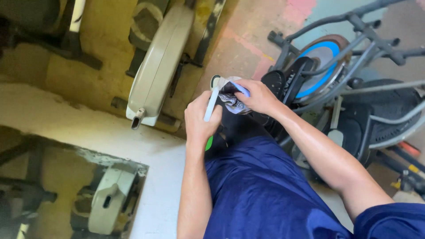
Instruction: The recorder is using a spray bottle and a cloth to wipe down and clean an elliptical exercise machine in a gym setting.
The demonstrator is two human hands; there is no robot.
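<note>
Soft, even daylight fills the view, brighter toward the upper right. Shadows are weak and diffuse. The white wall (88, 128) looks washed out. Detail is smeared and soft throughout, and the mirror (66, 190) at the lower left reads darker and murkier.

My hands meet over my lap: exercise machine (161, 66) ahead-left, wheeled trainer (323, 66) right, mirror (66, 194) lower left.
</note>
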